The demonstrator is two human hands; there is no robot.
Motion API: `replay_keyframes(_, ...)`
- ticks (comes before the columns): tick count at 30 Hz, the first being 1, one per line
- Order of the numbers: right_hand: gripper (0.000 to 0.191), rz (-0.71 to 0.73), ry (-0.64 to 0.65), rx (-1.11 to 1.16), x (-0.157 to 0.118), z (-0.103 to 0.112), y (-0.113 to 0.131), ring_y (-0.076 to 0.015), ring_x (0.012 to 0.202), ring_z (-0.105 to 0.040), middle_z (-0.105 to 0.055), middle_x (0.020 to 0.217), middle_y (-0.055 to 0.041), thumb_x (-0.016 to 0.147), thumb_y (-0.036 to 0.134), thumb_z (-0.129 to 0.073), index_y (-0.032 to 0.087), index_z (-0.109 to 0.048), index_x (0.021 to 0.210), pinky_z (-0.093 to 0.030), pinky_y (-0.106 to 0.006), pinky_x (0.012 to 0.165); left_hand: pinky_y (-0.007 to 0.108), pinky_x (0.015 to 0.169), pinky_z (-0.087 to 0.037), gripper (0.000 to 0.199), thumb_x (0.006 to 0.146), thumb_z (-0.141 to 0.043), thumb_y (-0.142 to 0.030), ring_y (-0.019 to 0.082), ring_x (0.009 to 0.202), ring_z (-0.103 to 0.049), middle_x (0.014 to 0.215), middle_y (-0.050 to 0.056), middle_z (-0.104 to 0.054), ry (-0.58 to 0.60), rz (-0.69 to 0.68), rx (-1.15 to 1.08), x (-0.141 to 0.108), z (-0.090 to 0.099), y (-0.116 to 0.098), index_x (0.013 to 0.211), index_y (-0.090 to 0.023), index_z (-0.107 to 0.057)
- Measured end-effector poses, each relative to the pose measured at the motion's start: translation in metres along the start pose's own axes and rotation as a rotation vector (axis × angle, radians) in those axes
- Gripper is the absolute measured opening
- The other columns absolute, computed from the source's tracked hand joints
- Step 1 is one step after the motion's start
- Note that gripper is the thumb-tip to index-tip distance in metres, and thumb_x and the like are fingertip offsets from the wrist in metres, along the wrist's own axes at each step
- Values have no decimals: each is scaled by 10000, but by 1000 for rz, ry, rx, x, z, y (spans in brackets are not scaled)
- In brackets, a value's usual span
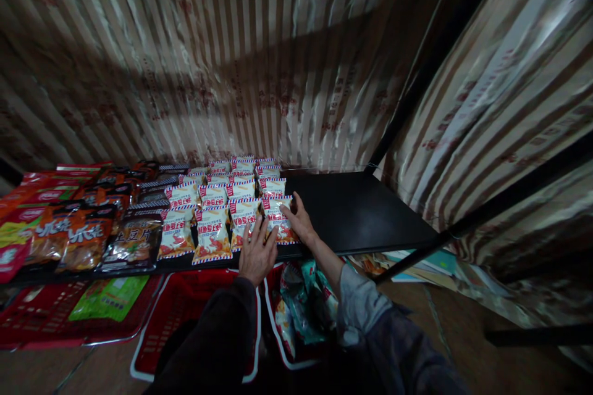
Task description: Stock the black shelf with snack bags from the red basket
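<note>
White, red and blue-edged snack bags stand in rows on a black shelf. My left hand rests with fingers spread against the lower fronts of two front-row bags. At the right end of that row, my right hand has its thumb on the front of a snack bag and its fingers along the bag's right edge; part of this bag is hidden behind the hands.
Orange-and-black snack bags and dark brown bags fill the shelf's left part. Below stand red baskets, one holding teal bags. A black metal post rises at the right, before striped sheeting.
</note>
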State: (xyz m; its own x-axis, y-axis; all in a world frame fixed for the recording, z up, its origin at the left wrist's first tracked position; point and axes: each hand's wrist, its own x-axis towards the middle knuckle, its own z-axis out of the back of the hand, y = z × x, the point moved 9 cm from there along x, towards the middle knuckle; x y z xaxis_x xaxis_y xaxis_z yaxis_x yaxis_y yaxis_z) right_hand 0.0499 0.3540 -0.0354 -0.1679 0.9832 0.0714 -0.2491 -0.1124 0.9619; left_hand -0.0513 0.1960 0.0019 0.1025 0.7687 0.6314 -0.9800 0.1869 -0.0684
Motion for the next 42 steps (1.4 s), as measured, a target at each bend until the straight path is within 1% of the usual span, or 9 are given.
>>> replay_keyframes(7,848,17,-13,5,7,3,-5,-212,957,-621,-595,1148,-85,721,508,-625,208,-277,1434,-483,-371,870,515,1127,-170,488,866,-463,-268,263,1391,-222,1448,68,-391,9,12,-11,2,0,1,1352,-239,-429)
replay_keyframes(12,850,63,2,14,11,3,-4,-208,950,-627,-608,1148,-75,728,469,-635,213,-253,1442,-481,-359,881,499,1136,-163,490,872,-450,-282,251,1386,-237,1430,83,-417,9,26,-10,1,-2,2,1353,-192,-424)
replay_keyframes(20,802,41,-26,7,-1,6,8,-244,1140,-547,-579,1250,-87,724,505,-643,225,-332,1408,-408,-397,987,501,1136,-162,496,867,-461,-282,250,1385,-241,1425,72,-425,3,7,5,0,-3,1,1357,-215,-424)
replay_keyframes(24,789,4,-84,167,-4,3,6,-230,1106,-572,-603,1223,-94,687,511,-672,201,-396,1358,-436,-346,954,497,1135,-175,494,866,-473,-309,251,1380,-254,1428,61,-422,-13,-1,34,0,-3,1,1354,-241,-430)
replay_keyframes(27,626,-55,-122,337,1,3,-9,-210,997,-622,-662,1115,-60,737,568,-571,216,-505,1251,-491,-312,853,489,1131,-196,490,868,-472,-320,248,1383,-248,1439,59,-405,-14,2,59,1,-3,1,1352,-256,-431)
replay_keyframes(30,511,-99,-77,417,8,1,-22,-217,879,-645,-706,967,-49,732,594,-540,201,-625,1047,-512,-311,764,482,1128,-209,490,868,-472,-318,244,1384,-245,1448,62,-392,-15,-2,71,1,-2,0,1351,-253,-431)
replay_keyframes(33,458,-97,-26,444,13,2,-25,-217,802,-652,-717,880,-47,672,560,-619,184,-650,931,-511,-303,702,483,1131,-208,493,867,-471,-310,245,1384,-244,1447,65,-392,-19,-5,63,1,-2,-1,1352,-228,-430)
replay_keyframes(38,363,-101,67,473,18,-3,-20,-193,751,-661,-724,842,-30,622,438,-701,183,-657,876,-511,-287,691,481,1134,-209,488,865,-473,-295,242,1385,-243,1441,65,-402,-20,-5,44,0,-3,0,1345,-212,-439)
replay_keyframes(42,307,-123,122,509,22,-8,-20,-187,740,-669,-729,836,-31,644,366,-705,173,-666,879,-523,-296,711,480,1129,-220,490,863,-477,-277,245,1382,-249,1437,71,-406,-32,-21,38,1,-2,-2,1345,-199,-439)
